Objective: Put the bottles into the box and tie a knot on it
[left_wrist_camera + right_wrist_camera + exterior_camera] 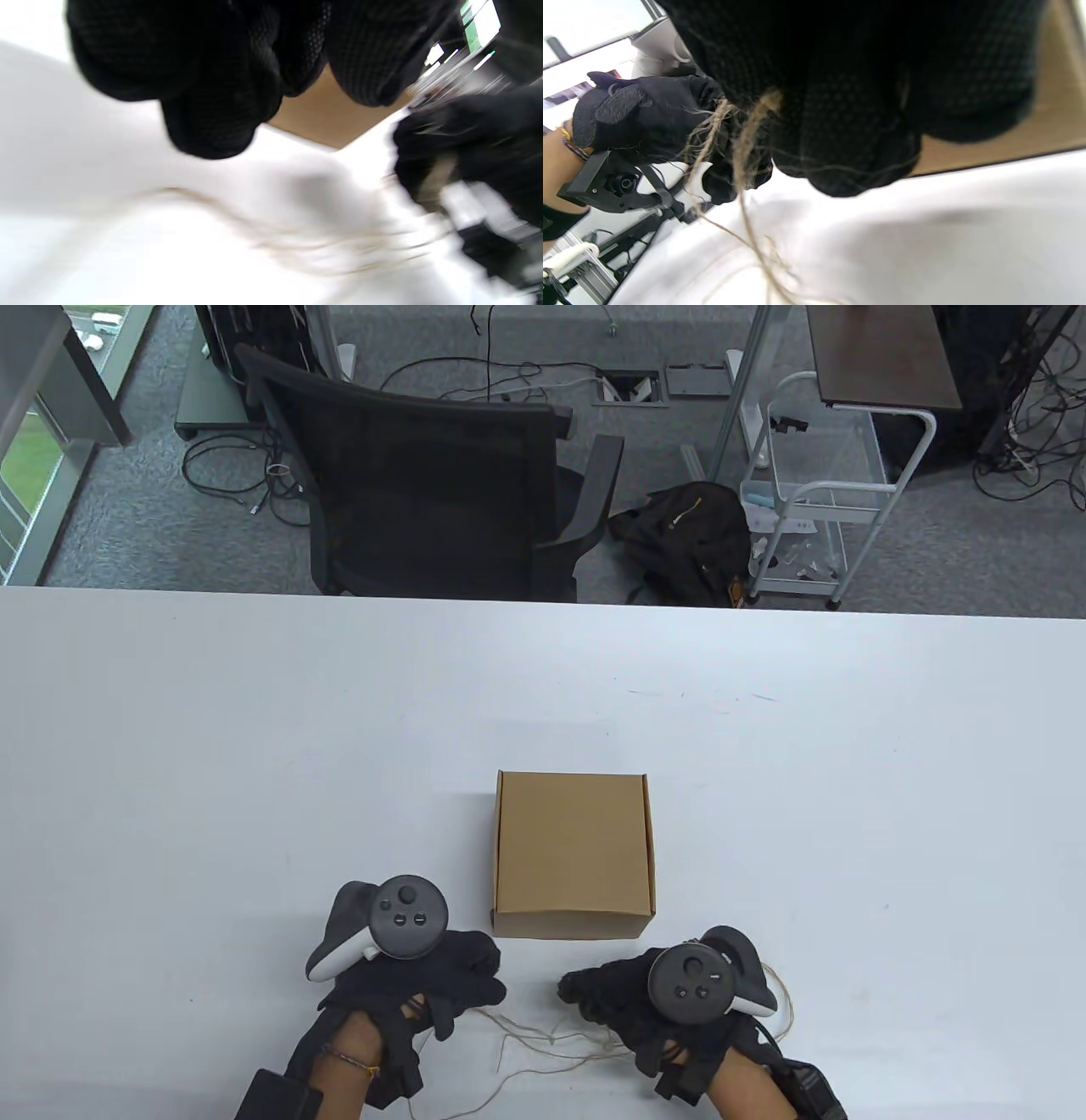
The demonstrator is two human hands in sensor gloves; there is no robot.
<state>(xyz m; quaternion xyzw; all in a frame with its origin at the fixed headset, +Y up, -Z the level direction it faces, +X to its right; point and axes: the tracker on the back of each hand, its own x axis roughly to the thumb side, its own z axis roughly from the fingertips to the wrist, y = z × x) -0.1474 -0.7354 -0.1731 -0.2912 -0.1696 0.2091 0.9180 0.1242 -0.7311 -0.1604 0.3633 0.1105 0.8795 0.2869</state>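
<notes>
At lower left the left hand [424, 976] curls over twine [543, 1039]; whether it grips is unclear. The closed box [573, 853] sits centre frame on the desk [170, 746]. At lower right the right hand [628, 997] pinches twine. Tying is beginning: next, loop twine around the box.

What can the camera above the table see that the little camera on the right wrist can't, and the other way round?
Only the table view shows the whole closed cardboard box from above, the trackers on both hands, and the office chair and cart beyond the table.

Only the right wrist view shows, close up, the twine running up into the right hand's curled fingers, and the camera strapped to the left wrist.

Both show the left hand, the twine, the box and the white table.
</notes>
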